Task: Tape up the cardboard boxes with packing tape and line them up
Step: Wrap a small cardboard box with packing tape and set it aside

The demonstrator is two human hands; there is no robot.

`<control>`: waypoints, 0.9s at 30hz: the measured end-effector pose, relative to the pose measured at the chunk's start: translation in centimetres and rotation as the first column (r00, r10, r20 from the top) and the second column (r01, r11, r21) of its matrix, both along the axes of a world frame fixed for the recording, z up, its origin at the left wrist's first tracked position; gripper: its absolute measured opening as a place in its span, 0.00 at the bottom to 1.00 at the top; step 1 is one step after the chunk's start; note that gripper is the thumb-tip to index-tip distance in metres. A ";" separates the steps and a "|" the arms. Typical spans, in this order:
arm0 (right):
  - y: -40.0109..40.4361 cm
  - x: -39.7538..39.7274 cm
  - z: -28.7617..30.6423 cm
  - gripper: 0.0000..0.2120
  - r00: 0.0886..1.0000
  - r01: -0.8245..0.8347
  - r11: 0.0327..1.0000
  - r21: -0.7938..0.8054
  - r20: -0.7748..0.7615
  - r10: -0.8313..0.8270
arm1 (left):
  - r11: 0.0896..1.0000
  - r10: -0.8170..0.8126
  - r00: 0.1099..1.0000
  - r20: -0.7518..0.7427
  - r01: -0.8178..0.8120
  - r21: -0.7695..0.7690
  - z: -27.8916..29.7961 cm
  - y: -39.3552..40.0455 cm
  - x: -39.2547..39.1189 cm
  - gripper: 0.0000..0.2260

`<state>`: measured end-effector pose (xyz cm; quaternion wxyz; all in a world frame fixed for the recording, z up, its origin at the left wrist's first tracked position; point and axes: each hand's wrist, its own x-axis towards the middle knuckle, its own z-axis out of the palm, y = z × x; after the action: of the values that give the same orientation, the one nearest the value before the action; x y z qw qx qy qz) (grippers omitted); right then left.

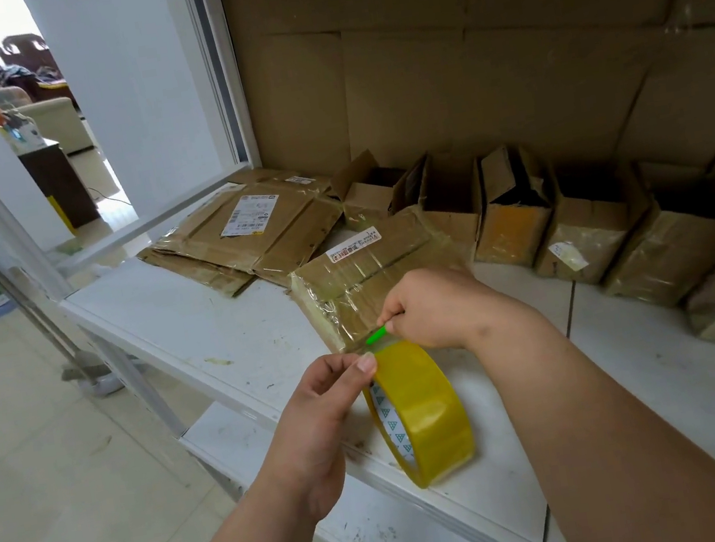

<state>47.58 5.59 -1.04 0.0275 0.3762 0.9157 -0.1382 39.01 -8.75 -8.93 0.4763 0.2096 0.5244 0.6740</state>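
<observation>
Pinching tape roll (423,409) on edge, left hand (321,415), right hand (435,305) gripping green cutter (377,336) at box (375,277)

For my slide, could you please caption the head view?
Left hand holds yellow tape roll; right hand cuts tape with green tool at box.

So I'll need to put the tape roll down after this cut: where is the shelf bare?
Bare white shelf lies left of the taped box, in front of the flattened cardboard. Another bare stretch runs right of the right hand, in front of the row of open boxes. Along the back wall it is crowded.
</observation>
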 end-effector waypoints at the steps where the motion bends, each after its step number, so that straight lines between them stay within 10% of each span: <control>1: 0.2 0.2 -0.1 0.10 1.000 0.008 1.000 -0.016 -0.011 -0.008 | 1.000 -0.002 1.000 0.009 0.002 0.000 0.0 0.0 -0.1 0.16; 19: 0.9 4.7 -7.2 0.16 0.952 0.290 0.957 -0.020 -0.095 -0.290 | 0.998 -0.060 0.996 -0.059 0.059 -0.019 0.4 0.1 -0.2 0.15; 23: -0.6 3.3 -6.7 0.11 0.726 0.234 0.764 -0.601 -0.415 -0.548 | 0.997 -0.068 0.995 -0.071 0.066 -0.029 0.5 -0.1 -0.2 0.15; 27: -1.4 2.0 -5.6 0.13 0.708 0.067 0.429 -0.901 -0.260 -0.656 | 0.996 -0.080 0.993 -0.083 0.076 -0.049 0.6 -0.1 -0.2 0.16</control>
<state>49.59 4.16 -6.62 -0.1080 0.4512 0.5771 -0.6721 38.83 -8.88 -8.34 0.4841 0.2476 0.5507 0.6332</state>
